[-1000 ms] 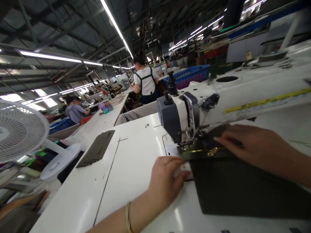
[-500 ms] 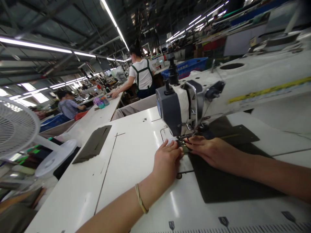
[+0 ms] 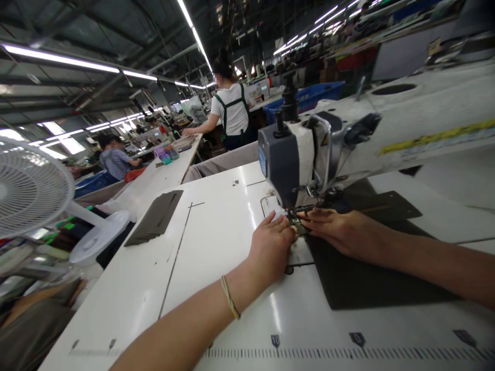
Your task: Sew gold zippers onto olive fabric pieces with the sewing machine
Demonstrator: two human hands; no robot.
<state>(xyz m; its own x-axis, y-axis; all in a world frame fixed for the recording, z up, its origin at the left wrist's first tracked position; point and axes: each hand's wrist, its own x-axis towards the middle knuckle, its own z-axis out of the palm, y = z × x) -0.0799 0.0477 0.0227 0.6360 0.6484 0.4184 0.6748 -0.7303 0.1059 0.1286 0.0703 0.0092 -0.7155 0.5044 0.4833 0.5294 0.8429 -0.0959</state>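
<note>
My left hand (image 3: 273,247) lies on the white machine bed beside the needle area, fingers stretched forward and close together. Its fingertips reach the small metal plate under the presser foot (image 3: 294,219). My right hand (image 3: 344,233) rests over a dark olive fabric panel (image 3: 371,281), its fingers closed at the fabric's edge by the foot. The thumb's exact grip is hard to make out. Above both hands stands the grey and white sewing machine head (image 3: 282,165). Behind my right hand lies a second olive piece (image 3: 390,206) with a small hole near its corner.
A stack of olive fabric pieces (image 3: 157,219) lies left on the white table (image 3: 216,232). A white fan (image 3: 33,188) stands at far left. Ruler marks (image 3: 317,353) run along the front edge. Two co-workers sit and stand beyond, near a blue crate (image 3: 320,95).
The view has shifted slightly, so the scene sits a little further right and higher. Both hands keep their places by the presser foot. The standing co-worker's arm has moved slightly.
</note>
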